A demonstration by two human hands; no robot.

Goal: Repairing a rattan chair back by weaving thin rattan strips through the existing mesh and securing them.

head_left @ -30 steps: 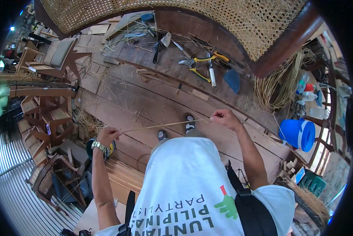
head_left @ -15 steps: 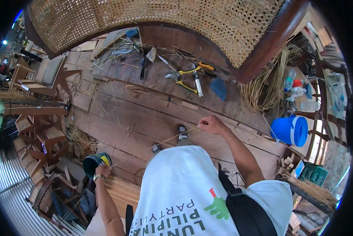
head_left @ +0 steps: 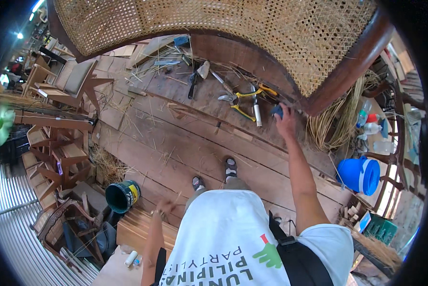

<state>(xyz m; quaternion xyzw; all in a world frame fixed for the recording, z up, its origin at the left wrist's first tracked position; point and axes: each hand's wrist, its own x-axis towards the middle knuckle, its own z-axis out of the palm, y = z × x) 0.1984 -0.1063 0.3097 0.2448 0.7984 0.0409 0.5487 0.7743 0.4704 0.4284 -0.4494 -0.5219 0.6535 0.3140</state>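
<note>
Head view: left hand (head_left: 163, 208) low beside the white shirt (head_left: 218, 224), a pale strip (head_left: 177, 196) apparently at its fingers; too smeared to tell whether it grips.
Strip: if held loosely, it could slip to the floor (head_left: 176, 168) near the shoes (head_left: 198, 183) and get trodden on.
Black bucket (head_left: 134, 191): just beyond that hand, to its left; a careless swing of the arm could tip it.
Right hand (head_left: 285, 122): out over the bench (head_left: 206, 102), fingers touching the blue block (head_left: 276, 110); how tightly they close, cannot tell. A weak pinch could drop it.
White-handled tool (head_left: 257, 113): close on the block's left, handle end toward the person. Knuckles drifting left could send it rolling.
Cutters (head_left: 230, 98): further left, yellow handles spread, beak apart; fingers straying there could get nicked.
Cane panel (head_left: 199, 21): looming at the far side, dark frame near the right hand; lifting the block carelessly could scuff it.
</note>
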